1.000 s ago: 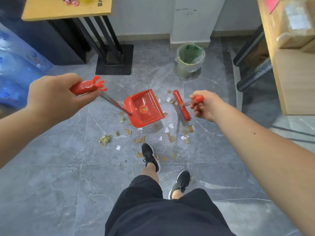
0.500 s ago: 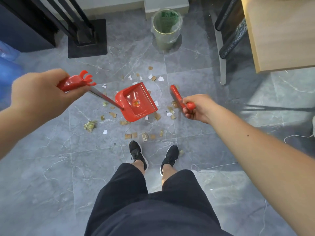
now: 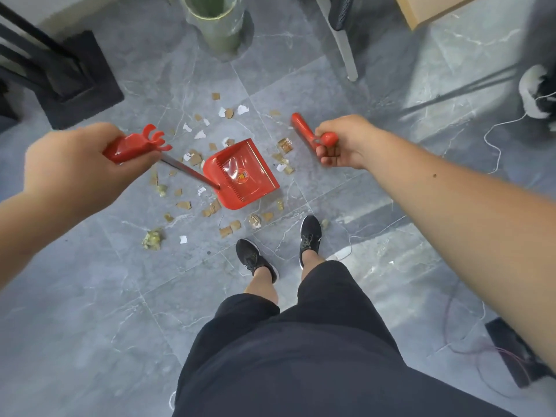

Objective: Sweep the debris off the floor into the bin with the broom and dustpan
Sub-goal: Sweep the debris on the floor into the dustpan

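My left hand (image 3: 75, 167) grips the red top of the dustpan's long metal handle. The red dustpan (image 3: 240, 176) hangs low over the grey tile floor amid the debris. My right hand (image 3: 346, 142) holds the red broom (image 3: 304, 130) by its handle end, and the broom head sits just right of the pan. Brown and white scraps of debris (image 3: 228, 230) lie scattered around the pan and in front of my shoes. A crumpled greenish wad (image 3: 153, 239) lies at the left. The bin (image 3: 216, 22) with a clear liner stands at the top, its rim cut off.
A black table base (image 3: 75, 82) stands at the upper left. A chair leg (image 3: 346, 52) and a wooden desk corner (image 3: 427, 10) are at the upper right. White cord (image 3: 493, 139) and a dark box with cables (image 3: 511, 350) lie on the right. My black shoes (image 3: 255, 260) stand near the debris.
The view has tilted down and closer; the bin has slid to the top edge. The dustpan has dropped lower toward my feet. Both feet now stand side by side near the debris.
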`<state>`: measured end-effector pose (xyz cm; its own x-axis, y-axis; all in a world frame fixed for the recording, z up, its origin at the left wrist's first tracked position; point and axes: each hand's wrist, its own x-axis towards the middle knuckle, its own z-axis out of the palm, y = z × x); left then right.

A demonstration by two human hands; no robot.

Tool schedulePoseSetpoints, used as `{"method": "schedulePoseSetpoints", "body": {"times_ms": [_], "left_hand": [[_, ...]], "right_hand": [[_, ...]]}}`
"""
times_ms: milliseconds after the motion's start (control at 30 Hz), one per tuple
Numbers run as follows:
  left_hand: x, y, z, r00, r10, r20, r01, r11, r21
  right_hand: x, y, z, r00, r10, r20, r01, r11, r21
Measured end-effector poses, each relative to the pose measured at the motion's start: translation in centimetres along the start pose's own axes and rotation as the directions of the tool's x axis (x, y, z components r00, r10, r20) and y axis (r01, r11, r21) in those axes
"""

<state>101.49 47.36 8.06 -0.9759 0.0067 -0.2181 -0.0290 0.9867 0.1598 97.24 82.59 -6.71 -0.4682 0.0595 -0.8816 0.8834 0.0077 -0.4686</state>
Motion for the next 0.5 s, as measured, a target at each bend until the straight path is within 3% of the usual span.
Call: {"method": "schedulePoseSetpoints", "body": {"times_ms": [233,500], "left_hand": [[0.6,-3.9,0.3,0.997,0.070,-0.022,-0.071,0.997,-0.040],[-0.9,-5.0,-0.7,0.996,0.093,0.003,-0.093,0.995,-0.025]], "right_hand": [[-0.7,1.2,0.1,0.997,-0.016,-0.074,0.013,0.999,-0.045],[-1.0,3.0,1.2,0.996,-0.037,-0.076,0.044,0.995,0.094]]}}
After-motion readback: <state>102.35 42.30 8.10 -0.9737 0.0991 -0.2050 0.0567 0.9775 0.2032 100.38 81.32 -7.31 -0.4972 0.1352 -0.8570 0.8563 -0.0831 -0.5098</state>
